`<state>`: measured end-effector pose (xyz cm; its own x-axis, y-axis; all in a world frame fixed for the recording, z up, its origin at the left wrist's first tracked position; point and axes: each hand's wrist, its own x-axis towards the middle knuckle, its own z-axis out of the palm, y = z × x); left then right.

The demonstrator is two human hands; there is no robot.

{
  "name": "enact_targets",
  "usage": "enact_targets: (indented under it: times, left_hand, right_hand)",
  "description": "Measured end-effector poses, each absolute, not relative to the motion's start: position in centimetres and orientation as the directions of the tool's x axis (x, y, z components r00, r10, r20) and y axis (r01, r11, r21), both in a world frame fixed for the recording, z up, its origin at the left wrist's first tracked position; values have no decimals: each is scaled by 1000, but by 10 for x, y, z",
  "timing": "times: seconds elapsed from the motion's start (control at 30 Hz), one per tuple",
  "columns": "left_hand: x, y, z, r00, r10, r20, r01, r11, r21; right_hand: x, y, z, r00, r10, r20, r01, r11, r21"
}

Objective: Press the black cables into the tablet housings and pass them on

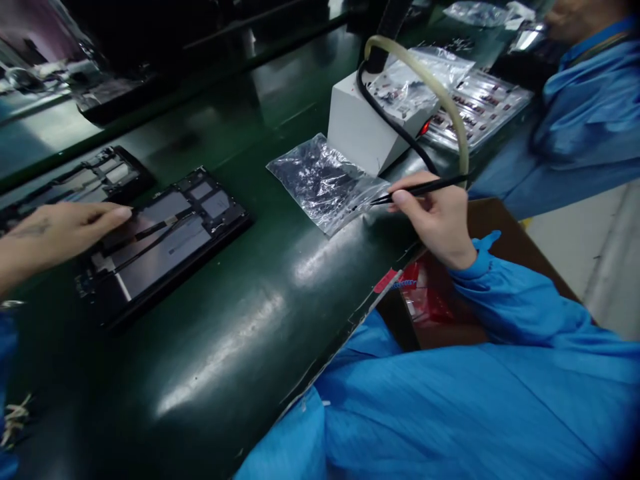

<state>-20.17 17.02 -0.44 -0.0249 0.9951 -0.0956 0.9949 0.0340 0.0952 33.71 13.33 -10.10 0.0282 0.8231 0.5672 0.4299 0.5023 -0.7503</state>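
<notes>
The right hand (440, 220) pinches black tweezers (420, 189) over the plastic bag (323, 181); the left hand (60, 230), fingers flat and released, steadies the opened tablet (160, 247); a slip could scatter parts.

Glossy green belt (240, 347) — crinkled clear plastic bag (325, 183)

Dark green, glossy belt (240, 320) across the frame's middle. Black open device (160, 247) at left, with grey panels inside. Clear, silvery crinkled bag (320, 183) at centre. White box (365, 127) above it, with a small red light. Black tweezers (420, 189). Yellowish tube (440, 87), black cable (390, 120). Bright blue sleeve (510, 300) at lower right.
</notes>
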Motion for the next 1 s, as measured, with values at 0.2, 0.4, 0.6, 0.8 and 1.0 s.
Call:
enact_targets:
  times: [0.2,0.4,0.6,0.8,1.0]
  left_hand:
    - [-161,137,-13,-2,992,-126,995,-10,-98]
    - [-125,82,-20,31,991,-132,998,-25,51]
    - [-117,53,-33,107,984,-144,987,-87,137]
    - [-123,48,-38,154,982,-113,980,-137,148]
    - [-118,37,-46,246,969,-36,948,-233,219]
  right_hand:
    - [334,148,-105,-39,851,525,412,492,-767]
    - [333,152,-107,-51,859,509,397,485,-779]
    - [335,153,-109,-83,855,511,416,496,-762]
    - [334,153,-108,-83,863,499,422,484,-767]
    - [333,154,-108,-87,860,502,454,483,-749]
